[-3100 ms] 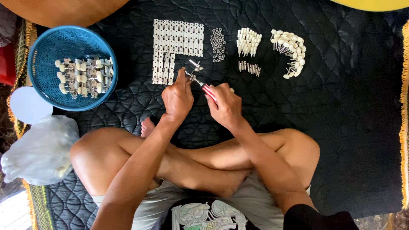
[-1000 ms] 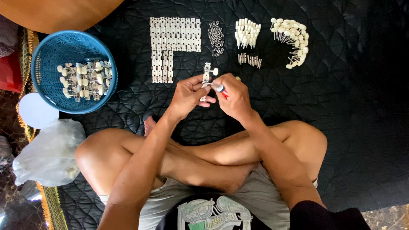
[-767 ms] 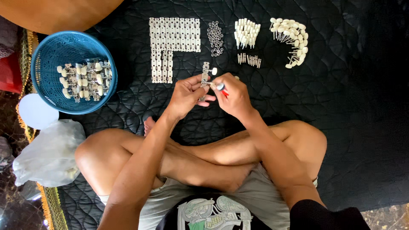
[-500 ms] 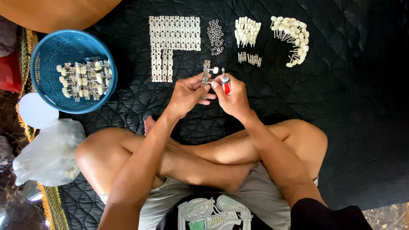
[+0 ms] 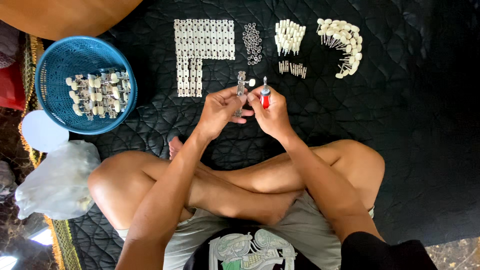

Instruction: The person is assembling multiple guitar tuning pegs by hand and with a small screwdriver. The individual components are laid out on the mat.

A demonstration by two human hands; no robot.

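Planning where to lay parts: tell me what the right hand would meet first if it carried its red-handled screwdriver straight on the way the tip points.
The right hand aims the red-handled screwdriver up the mat. Straight on, it would likely first meet the row of small pins, or pass just left of them; height above the mat is unclear.

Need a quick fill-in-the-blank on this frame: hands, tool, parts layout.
1. The right hand holds a small screwdriver with a ____ handle.
2. The left hand holds a metal tuner strip fitted with one ____ knob.
3. Finished tuner strips lie in the ____ basket.
4. Everything rests on a quilted ____ mat.

Missing words: red; cream; blue; black
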